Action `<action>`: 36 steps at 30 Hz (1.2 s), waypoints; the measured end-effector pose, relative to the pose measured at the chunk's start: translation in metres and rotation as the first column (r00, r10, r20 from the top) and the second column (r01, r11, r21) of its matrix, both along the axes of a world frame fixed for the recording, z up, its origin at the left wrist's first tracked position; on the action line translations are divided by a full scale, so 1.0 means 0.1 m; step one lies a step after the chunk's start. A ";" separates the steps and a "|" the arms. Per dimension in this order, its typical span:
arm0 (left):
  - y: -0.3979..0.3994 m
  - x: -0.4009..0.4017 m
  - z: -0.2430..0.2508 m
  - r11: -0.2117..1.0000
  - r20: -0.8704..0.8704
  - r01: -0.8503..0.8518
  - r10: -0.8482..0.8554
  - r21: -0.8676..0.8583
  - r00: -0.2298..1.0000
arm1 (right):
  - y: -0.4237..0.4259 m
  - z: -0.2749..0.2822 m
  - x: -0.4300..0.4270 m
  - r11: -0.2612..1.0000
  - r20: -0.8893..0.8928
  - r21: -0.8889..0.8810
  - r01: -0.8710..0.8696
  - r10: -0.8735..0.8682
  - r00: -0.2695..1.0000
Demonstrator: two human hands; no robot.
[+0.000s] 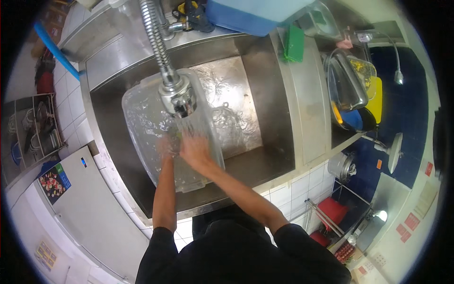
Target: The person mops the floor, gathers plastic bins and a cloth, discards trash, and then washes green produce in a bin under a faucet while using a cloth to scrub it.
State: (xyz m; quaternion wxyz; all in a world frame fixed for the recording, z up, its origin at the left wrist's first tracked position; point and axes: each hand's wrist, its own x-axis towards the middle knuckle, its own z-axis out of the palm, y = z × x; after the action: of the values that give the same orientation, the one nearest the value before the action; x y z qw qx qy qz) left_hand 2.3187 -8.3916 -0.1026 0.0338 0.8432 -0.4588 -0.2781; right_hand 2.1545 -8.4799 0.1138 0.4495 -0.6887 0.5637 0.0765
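A clear plastic tub point(143, 156) of water stands in the stainless steel sink point(273, 106), on its left side. Water pours from the chrome spray head point(177, 96) of a spring-necked faucet onto my hands. My left hand point(165, 146) is in the tub's water, its fingers blurred by ripples. Close beside it, my right hand point(195, 151) is under the stream, fingers pointing into the tub. A hint of green shows between the two hands. Splashing water hides what it is and whether either hand grips it.
Shallow water covers the sink floor point(244, 96) right of the tub. Behind the sink sits a blue plastic container point(237, 16). A green scrubbing pad point(294, 43) lies at the counter's back right. Metal pans point(349, 81) are stacked farther right. A white refrigerator point(95, 198) stands at left.
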 end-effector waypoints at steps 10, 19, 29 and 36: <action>-0.01 -0.71 1.39 0.854 0.120 0.182 -0.141 -0.487 0.983 | 0.17 -1.02 0.02 0.984 0.246 0.083 0.157 -0.173 0.954; 0.68 0.01 -0.39 0.841 0.307 0.527 -0.537 0.120 0.786 | 0.38 -0.44 0.14 0.961 0.316 -0.264 0.085 0.002 0.949; 0.23 -0.61 1.96 0.888 -0.247 -0.275 0.191 -0.368 0.950 | 0.33 -0.79 0.32 0.978 0.036 0.200 -0.055 0.049 0.998; 0.22 -0.77 1.94 0.819 -0.378 -0.389 0.231 -0.422 0.897 | 0.46 -1.07 -0.01 0.980 -0.013 -0.095 -0.172 0.172 0.985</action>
State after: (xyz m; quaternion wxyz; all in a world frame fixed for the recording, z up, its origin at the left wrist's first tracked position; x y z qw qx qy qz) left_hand 2.2416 -8.3698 0.0916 0.3620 0.8167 -0.3573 -0.2725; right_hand 2.1540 -8.4334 0.0068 0.4063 -0.7554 0.5063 0.0895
